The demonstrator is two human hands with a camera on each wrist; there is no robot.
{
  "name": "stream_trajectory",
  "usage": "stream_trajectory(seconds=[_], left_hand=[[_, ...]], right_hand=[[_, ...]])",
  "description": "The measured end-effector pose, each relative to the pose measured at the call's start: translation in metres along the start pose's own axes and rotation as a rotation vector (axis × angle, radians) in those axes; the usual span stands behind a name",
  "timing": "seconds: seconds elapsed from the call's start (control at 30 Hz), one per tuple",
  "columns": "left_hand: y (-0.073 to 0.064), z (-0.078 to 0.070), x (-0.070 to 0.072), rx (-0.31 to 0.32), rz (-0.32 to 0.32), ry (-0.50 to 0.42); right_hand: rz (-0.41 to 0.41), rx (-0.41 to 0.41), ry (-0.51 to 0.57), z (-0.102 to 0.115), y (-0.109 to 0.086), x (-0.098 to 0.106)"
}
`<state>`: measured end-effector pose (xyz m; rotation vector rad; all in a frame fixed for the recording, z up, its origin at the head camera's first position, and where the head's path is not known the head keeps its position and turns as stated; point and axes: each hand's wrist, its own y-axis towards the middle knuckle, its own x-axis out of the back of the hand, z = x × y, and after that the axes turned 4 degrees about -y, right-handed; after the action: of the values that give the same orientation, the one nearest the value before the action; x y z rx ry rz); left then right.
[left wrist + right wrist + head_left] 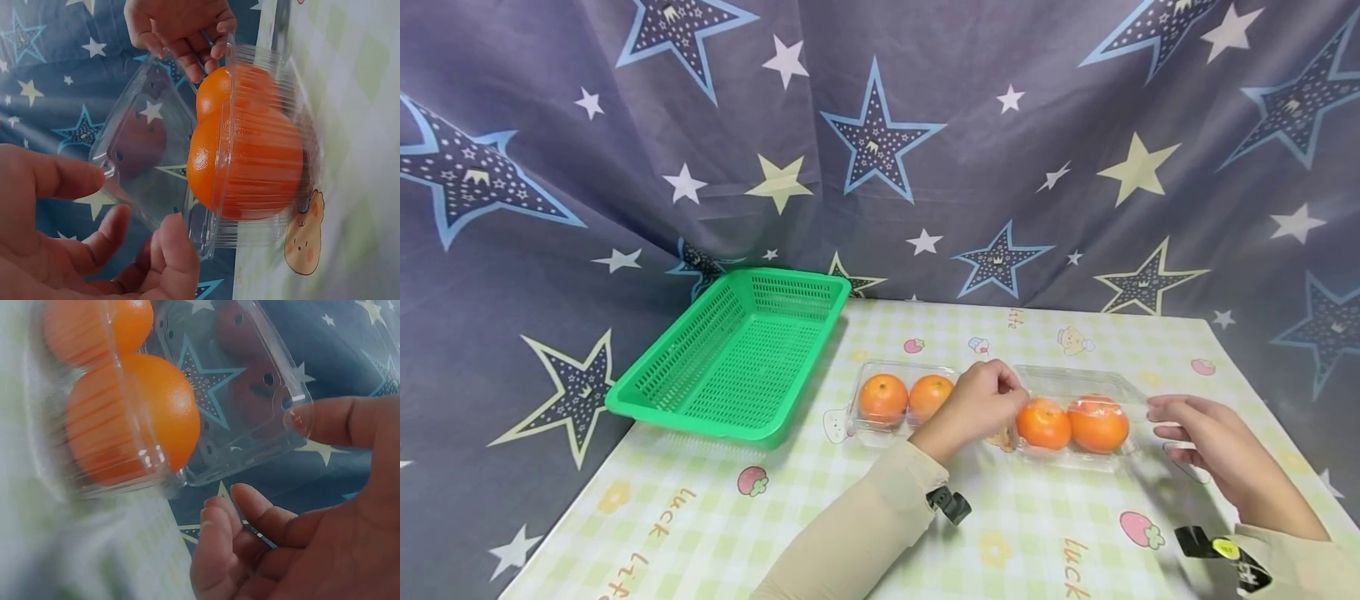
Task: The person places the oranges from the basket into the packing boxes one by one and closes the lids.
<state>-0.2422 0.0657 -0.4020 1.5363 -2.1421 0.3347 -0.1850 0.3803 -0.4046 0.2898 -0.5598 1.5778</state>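
Observation:
A clear plastic clamshell box (1112, 461) holds two oranges (256, 165) and stands on the table, its clear lid (219, 381) tilted partly up. My left hand (979, 407) is at the lid's left corner. In the left wrist view one fingertip touches the lid's edge while the other fingers bend loosely apart from it. At the opposite corner is my right hand (1217, 450). One straight finger of it presses on the lid's edge in the right wrist view, with the remaining fingers loosely bent below. No second finger visibly pinches the lid on either side.
Left of my left hand stands another clear box (868, 435) with oranges (883, 398), partly hidden by that hand. A green slotted basket (700, 421) sits at the table's back left. Behind the checked tablecloth (700, 517) hangs a star-patterned curtain (940, 233).

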Motion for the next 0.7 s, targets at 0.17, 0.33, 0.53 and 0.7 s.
stream_trajectory(seconds=[0.17,0.33,0.53,0.7], left_hand=[[-0.002,-0.002,0.002,0.027,0.035,0.065],[-0.004,-0.004,0.002,0.094,0.101,0.091],[-0.008,-0.006,0.002,0.134,0.167,0.083],[-0.012,-0.009,0.000,0.163,0.217,0.053]], right_hand=[[0.050,0.009,0.043,-0.011,0.002,0.001],[0.089,0.003,0.070,-0.017,0.003,0.001],[0.095,-0.007,0.064,-0.017,0.002,0.000],[0.107,0.014,0.061,-0.020,0.001,-0.001]])
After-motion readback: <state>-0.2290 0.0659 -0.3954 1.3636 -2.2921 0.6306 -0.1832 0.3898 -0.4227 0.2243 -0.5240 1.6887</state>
